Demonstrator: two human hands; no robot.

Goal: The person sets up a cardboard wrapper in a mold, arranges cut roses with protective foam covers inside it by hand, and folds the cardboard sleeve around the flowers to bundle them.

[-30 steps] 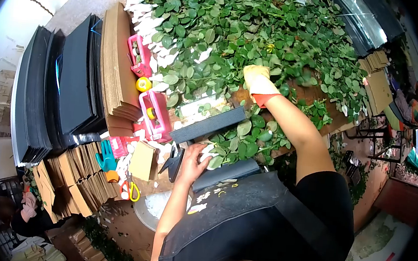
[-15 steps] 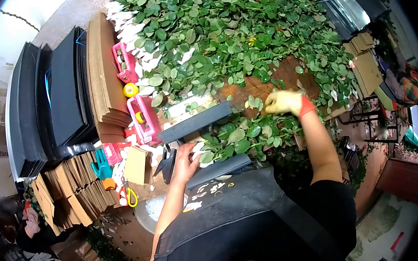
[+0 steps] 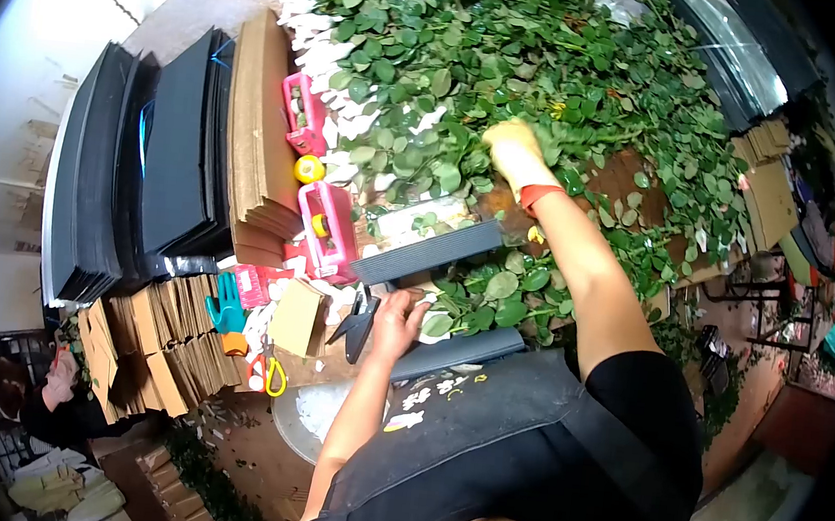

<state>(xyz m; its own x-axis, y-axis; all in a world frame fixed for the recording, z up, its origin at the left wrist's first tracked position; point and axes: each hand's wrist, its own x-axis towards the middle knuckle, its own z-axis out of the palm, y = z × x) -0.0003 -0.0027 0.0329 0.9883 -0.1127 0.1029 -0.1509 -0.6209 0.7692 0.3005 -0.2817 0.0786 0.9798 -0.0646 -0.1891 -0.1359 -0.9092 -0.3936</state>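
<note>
Green leafy stems (image 3: 516,69) lay heaped across the frame's upper middle and right; a smaller bunch (image 3: 501,286) lay just below centre.

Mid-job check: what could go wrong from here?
1. The gloved right hand is at the crowded leafy stems; their foliage overlaps, so pulling one might drag neighbours along or tear leaves.
2. The bare left hand is close beside a black tool and could knock it aside.
3. The scissors lie near the table's edge, so a bump might send them off.
</note>
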